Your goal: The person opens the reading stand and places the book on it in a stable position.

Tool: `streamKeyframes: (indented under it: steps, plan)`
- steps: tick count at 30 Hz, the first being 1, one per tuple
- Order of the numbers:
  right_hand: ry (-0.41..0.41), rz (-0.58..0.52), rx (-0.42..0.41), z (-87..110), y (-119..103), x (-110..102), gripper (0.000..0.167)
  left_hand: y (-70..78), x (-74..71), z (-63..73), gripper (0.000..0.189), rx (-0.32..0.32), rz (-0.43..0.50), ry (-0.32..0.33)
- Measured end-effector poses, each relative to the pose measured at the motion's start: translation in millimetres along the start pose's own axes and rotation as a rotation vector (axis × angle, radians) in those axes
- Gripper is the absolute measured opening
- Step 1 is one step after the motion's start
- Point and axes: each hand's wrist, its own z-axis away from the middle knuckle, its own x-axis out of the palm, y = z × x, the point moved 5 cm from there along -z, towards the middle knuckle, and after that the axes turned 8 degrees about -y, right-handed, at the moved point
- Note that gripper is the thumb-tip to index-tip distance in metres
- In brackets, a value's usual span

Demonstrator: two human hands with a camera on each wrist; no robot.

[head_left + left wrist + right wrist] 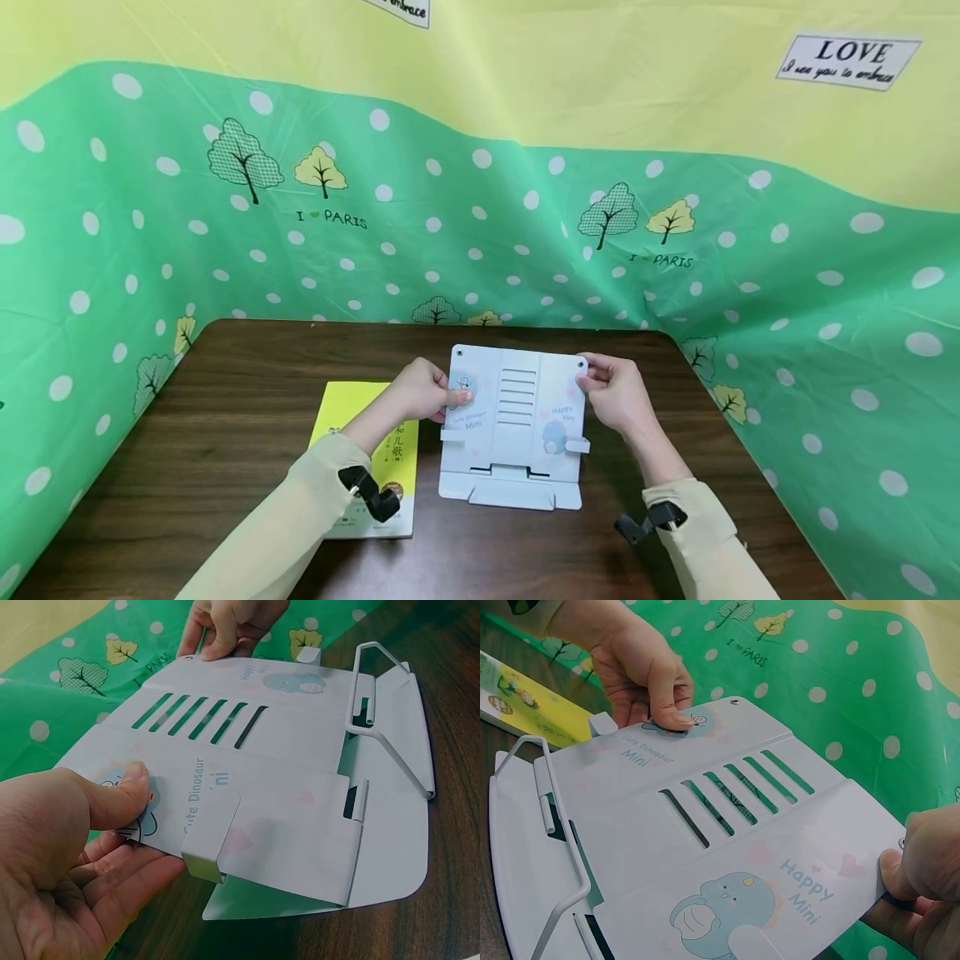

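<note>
A white book stand (517, 417) with cartoon dinosaurs, slots down its middle and a wire bar at its lower edge stands tilted on the table. My left hand (423, 390) pinches its left edge, thumb on the printed face and fingers behind, as the left wrist view shows. At the upper right corner my right hand (617, 390) grips the panel between thumb and fingers. Small page clips stick out at both sides, the left one (214, 836) close to my left fingers. The base plate (397, 855) is swung out from the panel's lower edge.
A yellow book (405, 467) lies flat left of the stand, partly under my left forearm. The dark wooden table (247, 400) ends at a green and yellow curtain (480, 225) behind and at the sides. Each wrist carries a black camera mount (652, 521).
</note>
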Motion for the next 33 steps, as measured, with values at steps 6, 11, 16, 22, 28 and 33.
streamKeyframes:
  steps: [6,11,16,22,28,33]
  plan:
    - [-0.014,-0.01,-0.005,-3.1,0.6,0.7,0.037,-2.0,1.4,0.6,0.037,0.008,0.016,-0.006]
    - [-0.02,-0.007,-0.002,-5.2,0.3,1.4,0.037,-1.7,1.6,1.6,0.037,0.009,0.011,-0.003]
    - [-0.023,-0.006,-0.006,-7.2,1.0,1.7,0.037,0.3,1.3,3.1,0.038,0.006,0.007,0.001]
    - [-0.027,-0.014,-0.004,-8.6,2.4,1.8,0.038,-0.1,1.5,2.5,0.036,0.005,0.007,0.0]
    - [-0.031,-0.017,0.006,-9.0,3.0,2.1,0.037,-0.1,1.5,2.6,0.035,-0.008,0.0,-0.004]
    - [-0.031,-0.016,0.013,-10.5,1.7,1.0,0.036,3.3,0.5,3.2,0.034,-0.004,0.007,-0.003]
